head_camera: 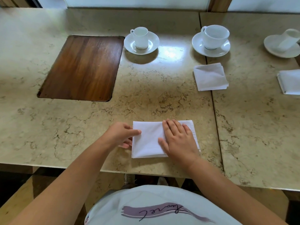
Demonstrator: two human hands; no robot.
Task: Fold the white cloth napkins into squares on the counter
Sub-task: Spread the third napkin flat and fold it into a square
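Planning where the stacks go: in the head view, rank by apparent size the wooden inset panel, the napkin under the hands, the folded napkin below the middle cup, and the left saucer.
1. Wooden inset panel, clearly largest.
2. Napkin under the hands; it is nearest the camera, so its lead is unsure.
3-4. Folded napkin and left saucer look alike; no ranking.

A beige marbled stone desk with a dark wooden inset panel reflects window light near its far edge.

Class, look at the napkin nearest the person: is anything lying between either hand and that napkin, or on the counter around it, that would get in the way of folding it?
Nothing visible does. The right hand presses flat on the napkin and the left hand pinches its left edge. The cups and finished napkins sit farther back on the counter.
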